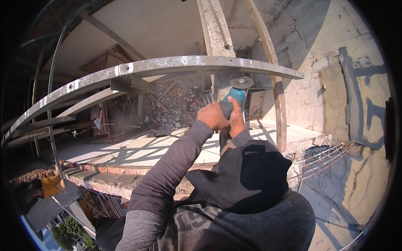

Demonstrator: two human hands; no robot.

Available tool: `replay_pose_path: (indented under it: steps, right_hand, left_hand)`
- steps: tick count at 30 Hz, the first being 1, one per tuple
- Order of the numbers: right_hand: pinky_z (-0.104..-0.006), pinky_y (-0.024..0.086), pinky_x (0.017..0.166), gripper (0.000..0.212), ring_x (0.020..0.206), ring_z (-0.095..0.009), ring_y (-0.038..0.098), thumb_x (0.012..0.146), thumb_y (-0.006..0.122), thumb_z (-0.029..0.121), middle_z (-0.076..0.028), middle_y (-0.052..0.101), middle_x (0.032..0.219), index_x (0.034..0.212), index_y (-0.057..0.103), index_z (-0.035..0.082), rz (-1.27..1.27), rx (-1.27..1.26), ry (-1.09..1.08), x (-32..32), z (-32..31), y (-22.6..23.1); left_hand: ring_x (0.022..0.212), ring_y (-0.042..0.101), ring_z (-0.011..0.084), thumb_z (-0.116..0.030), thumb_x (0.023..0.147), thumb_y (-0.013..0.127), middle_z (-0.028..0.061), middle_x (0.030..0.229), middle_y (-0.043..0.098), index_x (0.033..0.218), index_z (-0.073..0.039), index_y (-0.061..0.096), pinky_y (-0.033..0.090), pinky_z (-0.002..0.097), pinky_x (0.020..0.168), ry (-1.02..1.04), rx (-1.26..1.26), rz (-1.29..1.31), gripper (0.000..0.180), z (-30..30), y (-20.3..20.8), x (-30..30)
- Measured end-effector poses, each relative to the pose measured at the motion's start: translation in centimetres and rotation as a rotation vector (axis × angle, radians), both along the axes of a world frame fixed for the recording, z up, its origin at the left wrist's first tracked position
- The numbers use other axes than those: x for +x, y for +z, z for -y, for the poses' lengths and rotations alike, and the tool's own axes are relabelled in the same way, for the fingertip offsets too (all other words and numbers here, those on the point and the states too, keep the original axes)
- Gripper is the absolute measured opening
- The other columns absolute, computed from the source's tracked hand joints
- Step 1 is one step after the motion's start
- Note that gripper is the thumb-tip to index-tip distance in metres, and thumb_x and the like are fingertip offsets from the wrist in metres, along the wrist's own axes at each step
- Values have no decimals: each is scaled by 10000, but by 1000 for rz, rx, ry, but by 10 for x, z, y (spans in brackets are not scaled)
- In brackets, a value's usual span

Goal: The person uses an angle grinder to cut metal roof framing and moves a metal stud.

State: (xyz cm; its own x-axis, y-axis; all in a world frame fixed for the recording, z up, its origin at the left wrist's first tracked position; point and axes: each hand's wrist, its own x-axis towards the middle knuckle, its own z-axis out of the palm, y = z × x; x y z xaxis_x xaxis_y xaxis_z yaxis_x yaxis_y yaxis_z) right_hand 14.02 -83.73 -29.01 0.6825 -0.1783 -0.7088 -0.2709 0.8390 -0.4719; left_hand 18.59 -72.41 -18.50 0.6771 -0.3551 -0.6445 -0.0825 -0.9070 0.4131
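Head view: looked downward from just above eye level, fisheye-wide.
Hands (213,116): showed near, from above.
Rubble (178,104): lay farther off.

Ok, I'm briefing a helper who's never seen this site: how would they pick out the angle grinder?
Find the long metal beam that arches across the picture. Just below its right part, the person's left grip and right grip close on the angle grinder. Its teal body and round grey disc set it apart from the dull metal and rubble around it.
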Motion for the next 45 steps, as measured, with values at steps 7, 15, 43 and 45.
replay_pose_path:
  steps: [7,15,43,45]
  right_hand:
    - [-359,543,749,379,812,-205,667,849,705,372,-53,641,928,1085,603,93,32,49,6,22,-4,8]
    - [-357,540,697,352,767,-195,665,843,697,387,-40,647,892,1033,623,101,19,54,-2,28,-6,8]
    - [-420,555,678,341,771,-252,679,836,704,349,-81,675,924,1009,637,63,-108,-13,-12,52,-12,26]
    - [-423,557,676,342,764,-254,679,835,706,349,-82,675,925,1010,636,64,-109,0,-13,53,-13,24]
  left_hand:
    - [1128,650,392,-452,595,853,260,1184,667,1221,66,577,515,430,961,-38,40,-15,857,2,3,26]
    - [1132,650,376,-469,568,861,250,1182,673,1189,46,616,513,424,960,-34,54,-32,844,0,3,37]
    - [1070,686,362,-335,616,833,266,1168,684,1082,83,717,536,403,911,-75,15,-267,636,-4,3,78]
    - [977,692,341,-318,606,832,248,1080,697,1028,88,721,538,399,847,-70,1,-241,596,-6,0,78]
